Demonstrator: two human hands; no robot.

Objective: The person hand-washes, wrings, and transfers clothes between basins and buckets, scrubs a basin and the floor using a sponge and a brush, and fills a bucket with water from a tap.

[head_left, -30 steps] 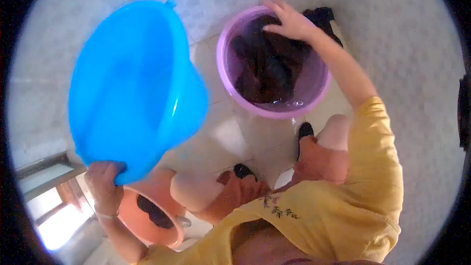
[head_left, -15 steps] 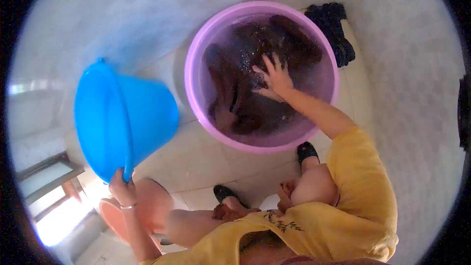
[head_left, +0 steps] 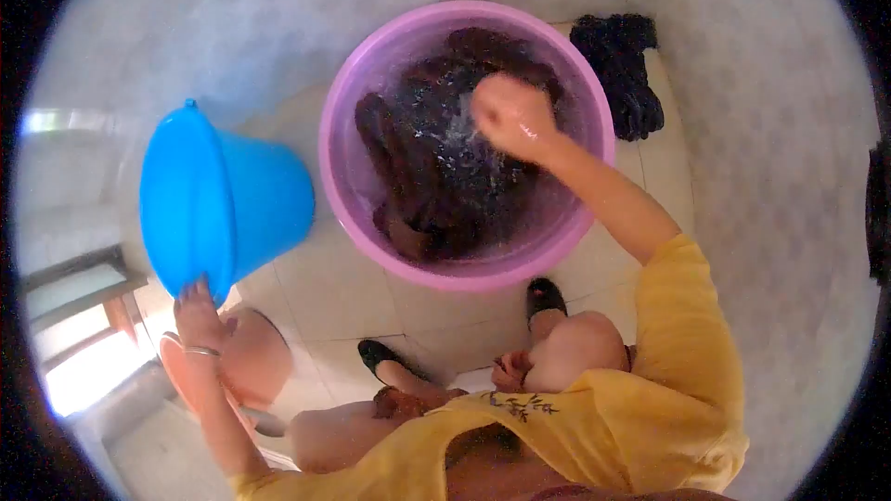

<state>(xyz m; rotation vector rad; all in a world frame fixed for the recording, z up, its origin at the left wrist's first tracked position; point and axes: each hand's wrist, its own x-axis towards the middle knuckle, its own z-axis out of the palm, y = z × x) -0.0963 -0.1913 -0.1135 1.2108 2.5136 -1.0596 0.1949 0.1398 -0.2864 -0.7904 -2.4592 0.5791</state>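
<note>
Dark cloth (head_left: 399, 162), wet and rumpled in pink basin (head_left: 464, 282).

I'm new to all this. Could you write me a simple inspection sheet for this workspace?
Surface: tiled floor, pale, with visible joints.
Job's things: dark cloth in water inside the purple basin; blue bucket, tilted.
Clutter: dark bundle beside the basin; orange bucket near the left forearm.
Grippers: none, bare hands; left hand grips the blue bucket's rim, right hand is over the cloth, its hold unclear.
Cables: nothing seen.
Surroundings: bright window, black footwear near the basin.
</note>
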